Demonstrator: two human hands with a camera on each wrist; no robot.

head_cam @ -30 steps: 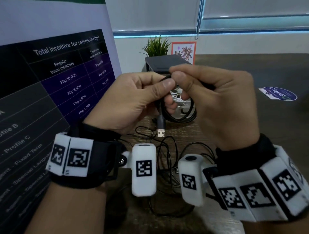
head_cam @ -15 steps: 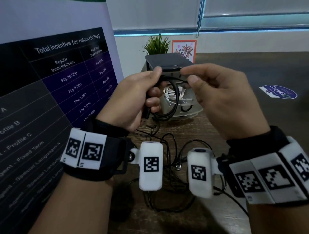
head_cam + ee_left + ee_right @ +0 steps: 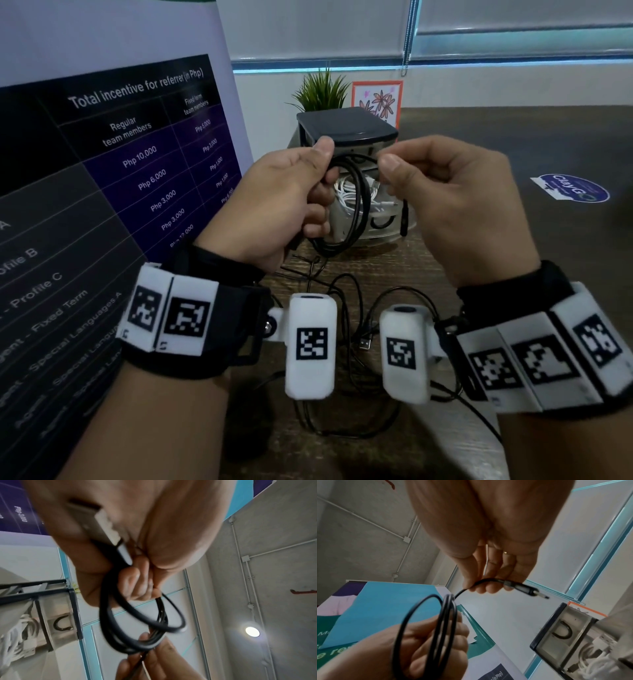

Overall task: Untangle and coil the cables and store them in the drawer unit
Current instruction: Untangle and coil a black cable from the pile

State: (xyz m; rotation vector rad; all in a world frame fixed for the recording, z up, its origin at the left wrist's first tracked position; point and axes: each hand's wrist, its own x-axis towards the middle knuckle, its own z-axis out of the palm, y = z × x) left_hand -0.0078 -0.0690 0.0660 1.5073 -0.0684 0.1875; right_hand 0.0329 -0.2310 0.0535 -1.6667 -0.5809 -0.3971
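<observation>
My left hand (image 3: 291,198) grips a coil of black cable (image 3: 346,212) in front of my chest; the same coil (image 3: 137,626) shows in the left wrist view with a plug lying under the palm. My right hand (image 3: 442,202) pinches the cable's free end near its black plug (image 3: 404,219); the right wrist view shows the plug (image 3: 523,588) sticking out past the fingers. Behind the hands stands the small drawer unit (image 3: 346,126) with a dark top, and its open clear drawer (image 3: 394,236) holds white cables (image 3: 352,195). A tangle of black cables (image 3: 356,329) lies on the table below my wrists.
A tall printed banner (image 3: 113,171) stands close on the left. A potted plant (image 3: 322,92) and a framed flower drawing (image 3: 376,102) sit behind the drawer unit. A blue sticker (image 3: 572,188) lies on the dark wooden table (image 3: 513,137) at the right.
Both hands moved apart and slightly away from me. The right hand drew the free end to the right, off the coil, and the plug now hangs below its fingers.
</observation>
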